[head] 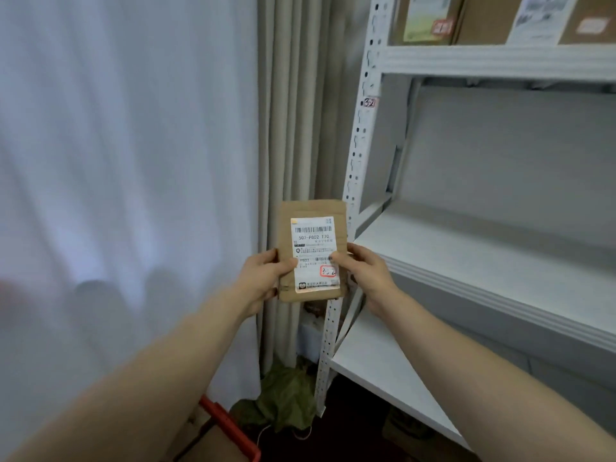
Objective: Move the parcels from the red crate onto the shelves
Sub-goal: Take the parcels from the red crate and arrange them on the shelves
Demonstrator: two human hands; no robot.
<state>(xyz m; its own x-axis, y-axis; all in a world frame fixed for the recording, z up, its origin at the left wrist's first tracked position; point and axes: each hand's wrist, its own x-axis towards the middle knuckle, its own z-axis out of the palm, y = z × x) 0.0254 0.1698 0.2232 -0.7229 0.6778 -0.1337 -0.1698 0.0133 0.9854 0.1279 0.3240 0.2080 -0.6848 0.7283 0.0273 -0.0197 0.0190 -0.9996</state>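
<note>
Both hands grasp the parcel (313, 241) upright in the air, just beside the shelves' upright (360, 145): the left hand (263, 278) pinches its left edge and the right hand (366, 275) its right, thumbs on the label face.

A pale curtain (116, 161) fills the left. The shelves (500, 288) stand to the right, with boxes (430, 18) on the top level. A corner of the red crate (230, 425) shows low down, well apart from the parcel. A tag (369, 102) on the upright reads 32, and a red-ringed mark (328, 271) on the label looks similar, though it is blurred.

This looks like the label check before placing. Next, the parcel must swing right, past the upright, and be set down on the board at that level.
</note>
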